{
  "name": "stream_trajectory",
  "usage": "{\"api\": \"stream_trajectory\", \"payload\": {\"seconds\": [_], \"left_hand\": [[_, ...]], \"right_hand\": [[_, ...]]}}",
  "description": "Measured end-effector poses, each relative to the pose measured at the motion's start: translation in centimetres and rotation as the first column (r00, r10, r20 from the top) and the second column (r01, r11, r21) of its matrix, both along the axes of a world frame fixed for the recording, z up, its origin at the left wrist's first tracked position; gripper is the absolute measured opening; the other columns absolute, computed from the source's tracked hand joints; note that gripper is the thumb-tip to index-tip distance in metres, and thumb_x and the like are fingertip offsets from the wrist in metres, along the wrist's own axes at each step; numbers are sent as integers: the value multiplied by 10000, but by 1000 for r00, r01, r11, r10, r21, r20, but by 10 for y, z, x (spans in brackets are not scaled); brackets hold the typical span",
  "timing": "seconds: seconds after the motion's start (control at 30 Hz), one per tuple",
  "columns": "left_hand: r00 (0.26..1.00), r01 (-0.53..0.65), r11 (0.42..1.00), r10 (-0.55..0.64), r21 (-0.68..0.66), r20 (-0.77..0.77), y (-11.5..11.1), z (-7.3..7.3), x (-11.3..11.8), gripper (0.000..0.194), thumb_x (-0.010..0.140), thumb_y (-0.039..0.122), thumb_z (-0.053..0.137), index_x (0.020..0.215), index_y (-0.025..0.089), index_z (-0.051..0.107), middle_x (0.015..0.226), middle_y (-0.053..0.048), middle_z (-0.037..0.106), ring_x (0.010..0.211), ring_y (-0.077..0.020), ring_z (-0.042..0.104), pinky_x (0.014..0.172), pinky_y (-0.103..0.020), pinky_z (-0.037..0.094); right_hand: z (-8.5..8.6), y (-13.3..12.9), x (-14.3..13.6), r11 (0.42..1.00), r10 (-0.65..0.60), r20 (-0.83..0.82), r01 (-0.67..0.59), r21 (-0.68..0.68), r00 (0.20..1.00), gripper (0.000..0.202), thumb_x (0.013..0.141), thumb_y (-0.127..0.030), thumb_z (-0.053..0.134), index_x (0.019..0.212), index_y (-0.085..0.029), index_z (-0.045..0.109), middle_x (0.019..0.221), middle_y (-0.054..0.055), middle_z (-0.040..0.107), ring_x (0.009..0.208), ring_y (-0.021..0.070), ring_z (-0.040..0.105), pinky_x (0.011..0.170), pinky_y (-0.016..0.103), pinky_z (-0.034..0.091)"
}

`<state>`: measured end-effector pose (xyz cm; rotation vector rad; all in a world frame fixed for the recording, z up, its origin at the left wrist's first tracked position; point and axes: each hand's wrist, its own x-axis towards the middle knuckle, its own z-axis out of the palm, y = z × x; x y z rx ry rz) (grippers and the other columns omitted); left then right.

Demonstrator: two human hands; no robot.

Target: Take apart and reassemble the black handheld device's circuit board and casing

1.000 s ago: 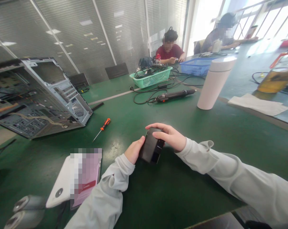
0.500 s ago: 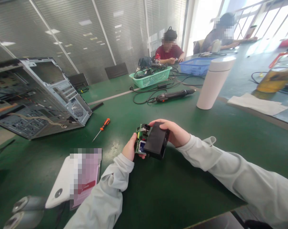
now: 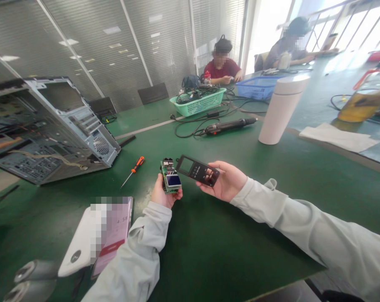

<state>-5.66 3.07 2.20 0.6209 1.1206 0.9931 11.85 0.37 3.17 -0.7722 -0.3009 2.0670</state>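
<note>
My left hand is closed round a green circuit board with a small dark-blue display and black and silver connectors at its far end. In my right hand is a black plastic housing, its front face turned up, with a rectangular window and several openings. The housing's left end comes close to the board's right edge; whether they touch I cannot tell. An orange and black screwdriver lies on the table left of the board.
An opened computer case stands at the left. Two phones lie front left. Beyond the hands are a black electric screwdriver, a green basket of cables, a blue basket and a white bottle. Two people sit further back.
My hands have moved apart, the left one going left with the board. The right hand has turned the housing so its front face shows. The board's display is now uncovered.
</note>
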Motion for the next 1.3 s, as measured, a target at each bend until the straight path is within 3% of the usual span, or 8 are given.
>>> {"api": "stream_trajectory", "payload": {"seconds": [0.17, 0.43, 0.67, 0.8, 0.93, 1.0, 1.17, 1.3], "left_hand": [[1000, -13, 1000, 13, -19, -15, 0, 0, 1, 643, 909, 398, 115, 531, 111, 549, 385, -70, 518, 317, -130, 484, 332, -211, 343], [1000, -6, 1000, 6, -16, 24, -2, 2, 0, 615, 907, 383, 112, 582, 118, 562, 392, -60, 518, 324, -131, 478, 334, -215, 354], [1000, 18, 1000, -18, -7, 13, -2, 1, 0, 633, 908, 388, 99, 578, 118, 567, 389, -63, 515, 322, -131, 476, 336, -212, 348], [1000, 27, 1000, -27, 6, 12, -1, 1, 0, 636, 908, 387, 93, 575, 122, 565, 381, -62, 510, 318, -132, 475, 333, -208, 339], [999, 38, 999, -38, 9, 14, -1, 0, 0, 622, 910, 390, 108, 582, 121, 563, 391, -62, 520, 323, -130, 484, 340, -209, 354], [1000, 22, 1000, -22, -10, 14, -1, 0, -1, 602, 910, 396, 129, 596, 124, 565, 397, -61, 527, 325, -132, 489, 341, -212, 360], [1000, -18, 1000, 19, -24, 22, 0, -2, -1, 552, 910, 390, 162, 640, 134, 570, 420, -53, 548, 325, -141, 496, 333, -225, 365], [1000, 13, 1000, -13, -8, 19, 0, -2, -1, 582, 909, 394, 139, 608, 130, 561, 397, -59, 531, 320, -139, 489, 333, -217, 360]], "right_hand": [[-6, 0, -2, 984, 176, -18, -176, 23, 984, 389, 920, -344, 186, 985, -114, 493, 788, 107, 580, 547, 135, 541, 506, 225, 470], [-4, 2, -3, 998, -52, 63, 54, -21, 997, 226, 916, -328, 385, 822, -138, 462, 607, 11, 513, 480, 100, 490, 410, 155, 372], [-12, -1, -6, 976, 70, 128, -95, 198, 989, 263, 741, -268, 571, 946, -127, 488, 805, 42, 567, 667, 122, 562, 592, 221, 490], [-26, 1, -6, 740, -217, 382, -104, 664, 898, 497, 594, -273, 683, 1015, -153, 448, 908, 37, 548, 790, 142, 543, 713, 265, 477], [-24, -3, 0, 276, -781, 449, -405, 872, 434, 459, 690, -225, 607, 1123, -164, 466, 1011, 55, 525, 917, 185, 489, 832, 347, 426], [-19, -7, 2, 153, -923, 326, -584, 797, 204, 471, 718, -176, 569, 1179, -174, 475, 1058, 67, 506, 952, 205, 455, 864, 372, 406], [-13, -15, 3, 110, -993, 113, -721, 684, -44, 430, 773, -107, 477, 1193, -191, 516, 1117, 77, 476, 987, 234, 402, 885, 391, 390], [-16, -13, 0, 131, -976, 209, -601, 788, 61, 452, 725, -85, 457, 1159, -197, 516, 1119, 61, 479, 1038, 226, 405, 939, 378, 362]]}}
